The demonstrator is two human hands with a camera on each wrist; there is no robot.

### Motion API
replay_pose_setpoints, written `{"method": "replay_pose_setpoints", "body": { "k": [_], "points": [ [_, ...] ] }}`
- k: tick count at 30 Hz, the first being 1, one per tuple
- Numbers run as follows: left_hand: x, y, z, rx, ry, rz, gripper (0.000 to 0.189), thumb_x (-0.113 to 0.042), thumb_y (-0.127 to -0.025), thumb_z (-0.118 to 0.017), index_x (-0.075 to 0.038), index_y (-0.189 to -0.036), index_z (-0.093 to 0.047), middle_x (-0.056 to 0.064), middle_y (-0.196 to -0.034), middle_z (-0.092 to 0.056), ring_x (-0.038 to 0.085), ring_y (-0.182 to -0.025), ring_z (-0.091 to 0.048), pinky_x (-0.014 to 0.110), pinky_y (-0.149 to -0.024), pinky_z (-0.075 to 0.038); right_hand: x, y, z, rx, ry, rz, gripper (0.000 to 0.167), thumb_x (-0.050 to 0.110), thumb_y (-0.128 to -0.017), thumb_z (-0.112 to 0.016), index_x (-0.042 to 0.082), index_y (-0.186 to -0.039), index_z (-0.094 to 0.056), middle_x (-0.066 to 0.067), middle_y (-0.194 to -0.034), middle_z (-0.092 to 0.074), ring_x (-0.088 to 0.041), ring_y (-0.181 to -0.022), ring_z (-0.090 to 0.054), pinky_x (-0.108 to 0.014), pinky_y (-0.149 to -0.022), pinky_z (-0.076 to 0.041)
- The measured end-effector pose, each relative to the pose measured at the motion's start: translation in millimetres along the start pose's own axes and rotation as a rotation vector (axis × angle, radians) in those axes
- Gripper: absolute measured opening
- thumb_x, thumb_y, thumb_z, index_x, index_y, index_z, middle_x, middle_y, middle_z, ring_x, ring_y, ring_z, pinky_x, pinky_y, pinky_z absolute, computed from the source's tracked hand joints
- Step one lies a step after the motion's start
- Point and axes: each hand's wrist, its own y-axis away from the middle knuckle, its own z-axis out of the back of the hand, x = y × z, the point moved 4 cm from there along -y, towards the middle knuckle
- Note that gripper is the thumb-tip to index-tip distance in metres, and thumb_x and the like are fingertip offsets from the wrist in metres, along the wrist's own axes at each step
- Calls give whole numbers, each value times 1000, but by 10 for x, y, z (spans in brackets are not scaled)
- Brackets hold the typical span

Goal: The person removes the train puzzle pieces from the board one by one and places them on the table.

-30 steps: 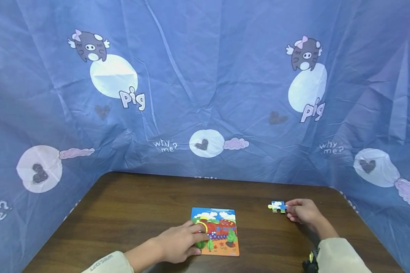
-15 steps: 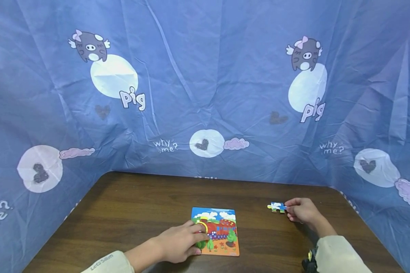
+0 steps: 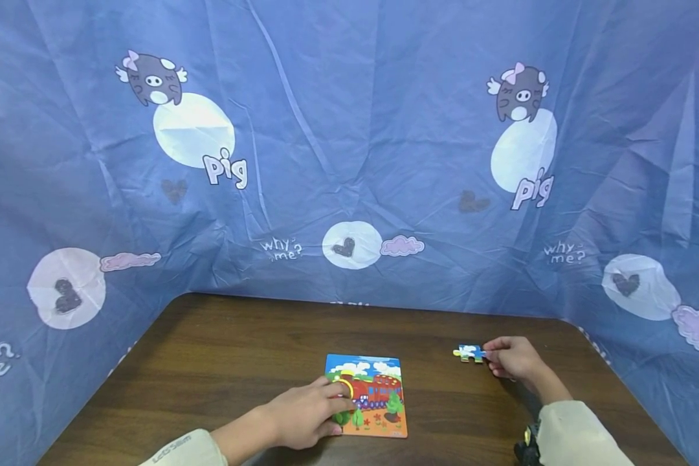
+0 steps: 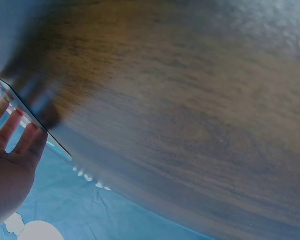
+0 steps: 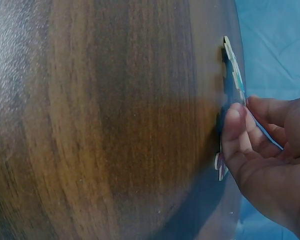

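A flat picture of a red train [image 3: 378, 414], with trees and clouds, lies on the table. My left hand [image 3: 303, 414] rests on its left side, fingers spread over the surface and thumb at the near edge. In the left wrist view the left hand's [image 4: 15, 155] fingertips touch the thin board. To the right, my right hand [image 3: 518, 359] pinches a blue, white and green jigsaw piece [image 3: 470, 353] by its right side. The right wrist view shows that jigsaw piece [image 5: 233, 65] edge-on, gripped by the right hand [image 5: 270, 150]. Another small knobbed edge [image 5: 219, 167] shows below the thumb.
The brown wooden table [image 3: 256, 336] has rounded far corners. A blue cloth curtain [image 3: 349, 162] printed with pigs and hearts surrounds its back and sides. By the right sleeve [image 3: 579, 433] sits a small black object [image 3: 527, 446], partly hidden.
The right hand has shifted slightly left, carrying the jigsaw piece with it. My left hand and the train picture have stayed in place.
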Motion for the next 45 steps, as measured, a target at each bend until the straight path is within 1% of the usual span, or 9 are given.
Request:
{"method": "replay_pose_setpoints", "body": {
  "k": [7, 15, 19, 23, 31, 34, 38, 42, 45],
  "points": [
    [-8, -13, 2, 13, 17, 10, 36, -32, -102, -64, -23, -137, -64, -7, -138, -56, 12, -119, -53, 24, -86, -55, 42, -13, 12, -31, 46, 11, 23, 0, -98, -58, -14, -116, -61, -9, -79, -65, -16, -67, -62, -28, -56, -56],
    [-5, -20, -17, 1, 30, -6, 37, -32, -102, -64, -22, -137, -64, -6, -137, -57, 12, -117, -53, 23, -84, -55, 237, -51, -168, 35, 32, 87, 25, 2, -98, -60, -15, -116, -60, -12, -89, -69, -20, -74, -65, -34, -65, -61],
    [-4, -18, -26, -8, 13, -10, 37, -32, -102, -65, -22, -137, -64, -6, -137, -57, 12, -116, -53, 23, -84, -55, 394, -59, -344, 70, 41, 109, 23, 2, -98, -59, -13, -115, -62, -14, -90, -69, -20, -74, -65, -36, -64, -60],
    [-5, -16, -26, 5, 19, 10, 38, -33, -102, -64, -23, -138, -63, -7, -137, -57, 12, -118, -53, 24, -86, -55, 533, -53, -561, 113, 55, 124, 22, 3, -98, -62, -10, -116, -63, -15, -91, -68, -20, -73, -63, -35, -63, -58],
    [-6, -13, -25, -3, -1, 12, 39, -34, -101, -64, -23, -139, -63, -8, -137, -57, 14, -119, -53, 25, -87, -56, 713, 0, -1021, 171, 150, 194, 15, 4, -96, -67, -3, -109, -68, -13, -86, -66, -20, -74, -61, -35, -63, -57],
    [-4, -12, -27, 3, -3, 19, 40, -34, -101, -64, -23, -139, -63, -9, -136, -56, 13, -119, -52, 25, -89, -55, 766, 47, -1196, 216, 181, 251, 13, 3, -95, -67, -3, -106, -69, -10, -84, -66, -19, -73, -61, -34, -61, -55],
    [-7, -19, -29, -9, -13, 11, 39, -34, -101, -65, -23, -138, -64, -9, -135, -57, 12, -118, -52, 25, -89, -55, 832, 127, -1415, 264, 267, 344, 9, 3, -96, -66, 0, -103, -70, -3, -81, -64, -16, -70, -59, -31, -58, -53],
    [-14, -23, -18, -13, -17, 14, 39, -34, -100, -66, -23, -138, -64, -9, -134, -57, 13, -118, -53, 25, -89, -55, 907, 201, -1613, 287, 363, 440, 7, 4, -96, -67, 4, -101, -70, 2, -81, -63, -15, -72, -57, -31, -61, -50],
    [-10, -15, -11, 4, -4, 33, 40, -35, -100, -66, -23, -139, -64, -10, -133, -56, 12, -118, -52, 25, -89, -55, 935, 237, -1753, 304, 422, 493, 6, 7, -96, -67, 6, -102, -71, 4, -82, -62, -13, -74, -55, -31, -66, -48]
  ]
}}
